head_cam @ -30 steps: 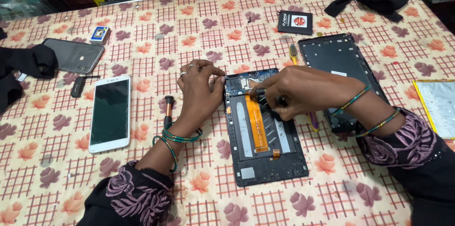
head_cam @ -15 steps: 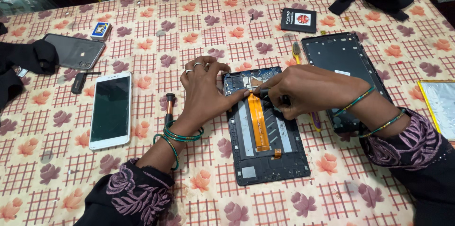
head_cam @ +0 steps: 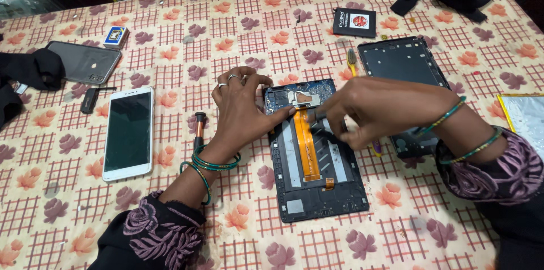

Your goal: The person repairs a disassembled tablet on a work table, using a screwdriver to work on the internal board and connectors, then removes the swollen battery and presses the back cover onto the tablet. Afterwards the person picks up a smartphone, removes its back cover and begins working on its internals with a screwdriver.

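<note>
The opened dark tablet chassis with its orange flat ribbon cable [head_cam: 317, 154] lies flat on the floral checked tablecloth [head_cam: 255, 26], between both hands. The left hand [head_cam: 243, 105] presses fingertips on the chassis's upper left edge, holding nothing. The right hand [head_cam: 371, 108] is closed around a thin dark tool [head_cam: 319, 115] whose tip now meets the cable's upper end; half a second ago it worked slightly lower, so work has moved to the connector beside the blue circuit board [head_cam: 294, 95]. A white smartphone [head_cam: 128, 132] lies well to the left, a black rear cover [head_cam: 402, 63] just right.
</note>
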Motion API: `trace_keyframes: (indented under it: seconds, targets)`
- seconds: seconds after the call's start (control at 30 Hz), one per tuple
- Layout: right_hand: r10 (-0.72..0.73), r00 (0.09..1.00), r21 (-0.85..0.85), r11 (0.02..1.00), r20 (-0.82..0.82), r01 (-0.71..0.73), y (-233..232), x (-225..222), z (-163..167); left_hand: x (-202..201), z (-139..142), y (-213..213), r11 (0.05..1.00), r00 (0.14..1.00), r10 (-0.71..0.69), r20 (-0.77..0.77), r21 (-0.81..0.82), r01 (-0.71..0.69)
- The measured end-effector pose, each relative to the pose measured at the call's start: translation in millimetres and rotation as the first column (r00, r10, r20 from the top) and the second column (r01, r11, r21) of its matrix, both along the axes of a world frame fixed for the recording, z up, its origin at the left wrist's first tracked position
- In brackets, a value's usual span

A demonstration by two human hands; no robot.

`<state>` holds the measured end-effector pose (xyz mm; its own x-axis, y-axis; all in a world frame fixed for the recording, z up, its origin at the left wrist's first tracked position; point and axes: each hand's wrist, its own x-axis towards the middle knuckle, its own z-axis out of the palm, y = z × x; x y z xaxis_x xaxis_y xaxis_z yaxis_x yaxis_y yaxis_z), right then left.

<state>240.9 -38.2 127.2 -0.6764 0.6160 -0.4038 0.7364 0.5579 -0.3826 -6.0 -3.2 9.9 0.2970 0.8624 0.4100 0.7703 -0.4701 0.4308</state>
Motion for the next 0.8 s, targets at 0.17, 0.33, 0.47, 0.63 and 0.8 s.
trace_keyframes:
  seconds: [0.17,0.33,0.47,0.63,0.8]
  targets:
    - [0.110,0.993,-0.197,0.975,0.047,-0.099,-14.5,-7.4,-0.1,0.5,1.6,-1.6,1.000,1.000,-0.006,0.004,0.003,0.006]
    - [0.125,0.992,-0.194,0.973,-0.028,-0.128,-16.9,-13.7,-0.6,-0.1,2.9,-1.4,1.000,1.000,-0.006,0.004,-0.012,0.006]
    - [0.037,0.994,-0.135,0.991,0.105,-0.022,-12.6,-15.9,-1.5,0.7,3.0,-0.7,1.000,1.000,-0.007,0.012,-0.007,0.007]
    - [-0.037,0.998,-0.017,0.999,0.059,0.039,-0.8,-11.2,-9.4,-0.6,1.1,0.3,1.000,1.000,0.001,0.017,-0.025,-0.001]
    - [-0.054,0.997,0.118,0.991,-0.046,0.059,11.4,-7.0,-21.3,-2.4,-1.6,0.9,0.999,0.997,0.001,0.074,-0.044,0.003]
